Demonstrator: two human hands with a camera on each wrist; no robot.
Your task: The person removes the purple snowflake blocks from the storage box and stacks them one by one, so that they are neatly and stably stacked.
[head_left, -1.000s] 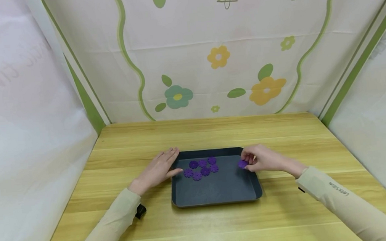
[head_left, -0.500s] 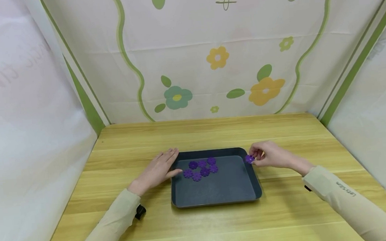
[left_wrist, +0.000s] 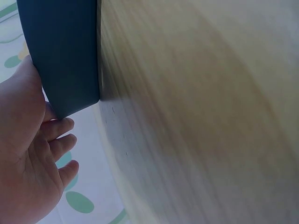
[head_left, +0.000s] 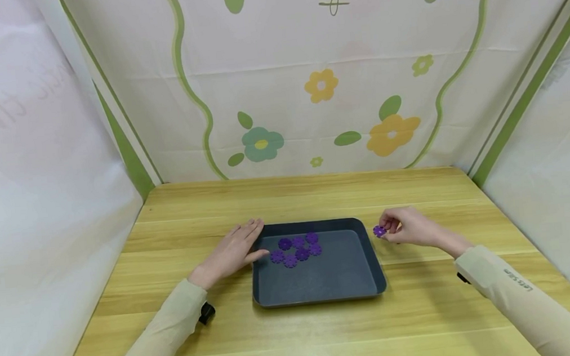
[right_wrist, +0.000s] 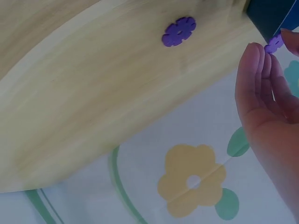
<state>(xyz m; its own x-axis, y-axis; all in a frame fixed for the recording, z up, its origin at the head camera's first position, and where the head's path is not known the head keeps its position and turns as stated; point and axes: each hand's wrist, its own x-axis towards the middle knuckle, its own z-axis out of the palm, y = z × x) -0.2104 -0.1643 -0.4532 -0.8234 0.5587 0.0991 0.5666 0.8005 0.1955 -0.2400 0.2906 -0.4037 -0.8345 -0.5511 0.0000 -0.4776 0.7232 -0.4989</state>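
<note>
In the head view my right hand [head_left: 408, 226] pinches a purple flower-shaped plastic disc [head_left: 379, 231] between thumb and fingertips, just beyond the right rim of a dark grey tray [head_left: 324, 281]. Several more purple flower discs [head_left: 302, 254] lie grouped in the tray's upper left part. My left hand [head_left: 235, 250] rests at the tray's upper left corner, fingers extended and thumb reaching over the rim. The left wrist view shows this hand [left_wrist: 32, 144] against the tray's outer wall [left_wrist: 65, 56]. The right wrist view shows the held disc [right_wrist: 274, 44] at the fingertips.
Another purple flower disc [right_wrist: 179, 31] lies on the wooden table in the right wrist view; the right hand and forearm hide it in the head view. The table [head_left: 324, 338] is bounded by a flower-printed fabric wall [head_left: 277, 88] behind and white fabric at both sides.
My right hand has moved right with the pinched disc, from over the tray's right part to outside its right rim. The left hand and the tray have stayed put.
</note>
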